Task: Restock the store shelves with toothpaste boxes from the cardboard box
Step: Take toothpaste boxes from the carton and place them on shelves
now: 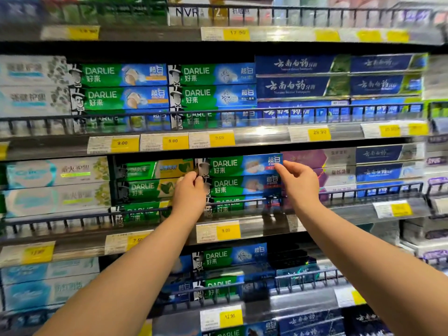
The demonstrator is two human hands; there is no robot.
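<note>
Both hands hold one toothpaste box (238, 165) by its short ends, level and lengthwise along the shelf front. The left hand (190, 192) has its fingers (191, 177) curled in tight, pinching the box's left end where a printed figure in a top hat sits. The right hand (300, 184) grips the right end between thumb and bent fingers (282, 167), the rest loosely folded.

The box is a long, flat-sided carton of glossy card, green on the left and blue on the right, with white DARLIE lettering. It lies on top of a stack of matching cartons (242, 186), touching the one beneath. Just left of it stand green and yellow cartons (150, 169) of the same brand, and just right of it purple cartons (303, 157). Below it, a dark wire rail (378, 190) with short upright bars runs along the shelf edge, and under that a yellow price tag (225, 230) reads 9.00 on a shiny strip.
</note>
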